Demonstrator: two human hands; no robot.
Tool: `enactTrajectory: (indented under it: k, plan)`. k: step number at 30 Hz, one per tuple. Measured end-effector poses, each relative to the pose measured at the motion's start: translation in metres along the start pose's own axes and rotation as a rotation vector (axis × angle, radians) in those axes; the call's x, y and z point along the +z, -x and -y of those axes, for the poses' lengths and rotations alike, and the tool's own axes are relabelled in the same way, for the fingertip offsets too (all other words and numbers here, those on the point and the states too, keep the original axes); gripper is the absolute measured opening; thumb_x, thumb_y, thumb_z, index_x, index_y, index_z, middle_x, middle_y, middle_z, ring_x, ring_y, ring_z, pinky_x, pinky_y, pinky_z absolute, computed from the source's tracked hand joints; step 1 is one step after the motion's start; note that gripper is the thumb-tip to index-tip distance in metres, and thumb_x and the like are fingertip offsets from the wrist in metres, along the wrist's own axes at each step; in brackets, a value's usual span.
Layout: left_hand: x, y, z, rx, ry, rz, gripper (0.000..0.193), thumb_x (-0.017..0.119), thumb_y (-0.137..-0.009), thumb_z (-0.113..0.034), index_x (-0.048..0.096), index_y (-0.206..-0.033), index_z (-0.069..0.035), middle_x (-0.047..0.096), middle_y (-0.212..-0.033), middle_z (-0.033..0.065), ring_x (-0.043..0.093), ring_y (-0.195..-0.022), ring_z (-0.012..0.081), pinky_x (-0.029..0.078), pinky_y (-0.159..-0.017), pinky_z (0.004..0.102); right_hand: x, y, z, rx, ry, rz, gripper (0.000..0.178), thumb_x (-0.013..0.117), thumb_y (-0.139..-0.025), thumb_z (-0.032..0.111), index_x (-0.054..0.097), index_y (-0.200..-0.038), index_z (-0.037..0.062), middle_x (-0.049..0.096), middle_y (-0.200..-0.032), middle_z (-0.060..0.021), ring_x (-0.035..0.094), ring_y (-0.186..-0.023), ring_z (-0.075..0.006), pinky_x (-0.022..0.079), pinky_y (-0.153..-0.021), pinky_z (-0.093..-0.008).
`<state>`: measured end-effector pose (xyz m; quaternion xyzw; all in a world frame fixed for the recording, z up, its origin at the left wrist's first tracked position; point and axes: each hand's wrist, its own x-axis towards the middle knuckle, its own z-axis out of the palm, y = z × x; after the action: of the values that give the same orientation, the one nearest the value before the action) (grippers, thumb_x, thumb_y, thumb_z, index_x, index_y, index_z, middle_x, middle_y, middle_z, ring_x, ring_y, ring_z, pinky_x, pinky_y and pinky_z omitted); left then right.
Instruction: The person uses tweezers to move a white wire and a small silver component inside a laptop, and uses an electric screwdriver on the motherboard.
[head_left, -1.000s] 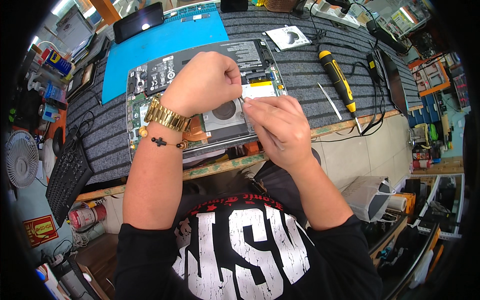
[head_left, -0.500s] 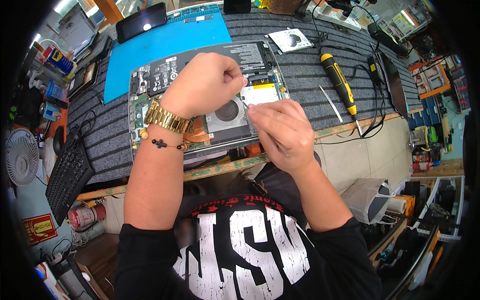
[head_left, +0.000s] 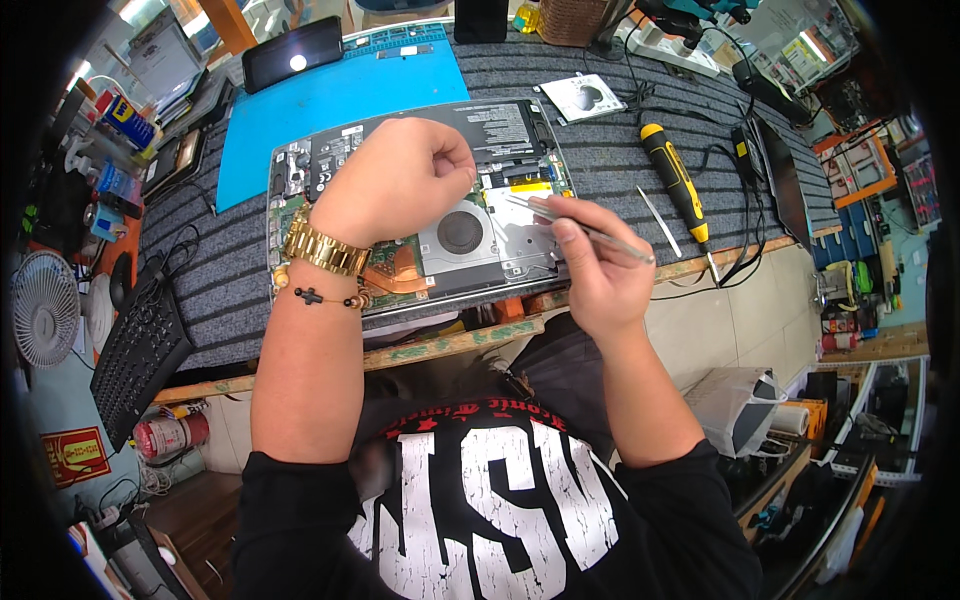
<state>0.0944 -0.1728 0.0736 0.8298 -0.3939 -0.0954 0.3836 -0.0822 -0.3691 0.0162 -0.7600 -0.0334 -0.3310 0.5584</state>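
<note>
An opened laptop (head_left: 408,281) lies on the bench with its insides exposed: a black battery (head_left: 497,125), a round fan (head_left: 461,232), a copper heat sink (head_left: 398,272) and a silvery plate (head_left: 525,236). My left hand (head_left: 405,180), with a gold watch at the wrist, hovers over the laptop's middle. Its fingers are curled in, and whatever they may pinch is hidden. Between the fingers of my right hand (head_left: 600,262) are slim metal tweezers (head_left: 622,246), their tips pointing left above the silvery plate.
A yellow-black screwdriver (head_left: 676,180) and a thin metal blade (head_left: 658,221) lie right of the laptop. Behind it are a blue mat (head_left: 310,115), a propped phone (head_left: 292,53) and a hard drive (head_left: 583,98). A keyboard (head_left: 140,350) tilts off the bench's left side; cables run along the right.
My right hand has drawn back to the right from beside my left hand, and the tweezers now show lengthwise. My left hand has shifted slightly left; the whole view has shifted a little.
</note>
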Motion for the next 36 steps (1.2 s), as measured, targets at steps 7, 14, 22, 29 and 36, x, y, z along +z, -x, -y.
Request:
enactTrajectory:
  k: [7,14,22,29,36]
  plan:
    - [0.003,-0.003,0.005,0.063,0.000,-0.016,0.022,0.080,-0.097,-0.015,0.082,-0.101,0.006,0.075,-0.079,0.0078,0.066,-0.072,0.0139,0.057,-0.069,0.0333,-0.012,-0.040,0.001,0.241,-0.221,0.049,0.025,0.071,-0.110,0.003,0.073,-0.130,-0.0111,0.083,-0.117,-0.0212,0.082,-0.106,-0.0231,0.066,-0.096,-0.0332]
    - [-0.003,0.000,0.003,0.039,-0.010,-0.001,0.021,0.080,-0.096,-0.014,0.082,-0.099,0.006,0.076,-0.079,0.0114,0.069,-0.071,0.0165,0.058,-0.069,0.0342,-0.018,-0.096,-0.014,0.290,-0.219,0.326,0.021,0.073,-0.105,-0.001,0.075,-0.124,-0.0089,0.083,-0.112,-0.0170,0.082,-0.103,-0.0197,0.066,-0.092,-0.0308]
    - [0.007,-0.004,0.007,0.063,-0.032,-0.020,0.019,0.079,-0.094,-0.013,0.081,-0.097,0.006,0.076,-0.079,0.0138,0.070,-0.070,0.0198,0.058,-0.069,0.0363,-0.013,-0.085,-0.031,0.292,-0.250,0.375,0.016,0.075,-0.101,-0.004,0.077,-0.117,-0.0044,0.084,-0.113,-0.0123,0.081,-0.103,-0.0152,0.065,-0.092,-0.0283]
    - [0.011,-0.005,0.007,0.090,-0.085,-0.058,0.016,0.079,-0.092,-0.010,0.082,-0.096,0.005,0.076,-0.079,0.0142,0.070,-0.069,0.0215,0.058,-0.069,0.0375,-0.007,-0.082,-0.032,0.254,-0.228,0.388,0.014,0.076,-0.100,-0.003,0.079,-0.114,-0.0034,0.085,-0.110,-0.0095,0.077,-0.097,-0.0103,0.062,-0.085,-0.0257]
    - [0.010,-0.005,0.008,0.016,-0.024,-0.090,0.016,0.081,-0.092,-0.011,0.083,-0.096,0.005,0.076,-0.079,0.0107,0.070,-0.070,0.0173,0.058,-0.068,0.0354,-0.007,-0.084,-0.034,0.275,-0.186,0.382,0.012,0.076,-0.101,-0.001,0.080,-0.112,-0.0024,0.085,-0.104,-0.0071,0.076,-0.093,-0.0085,0.061,-0.080,-0.0247]
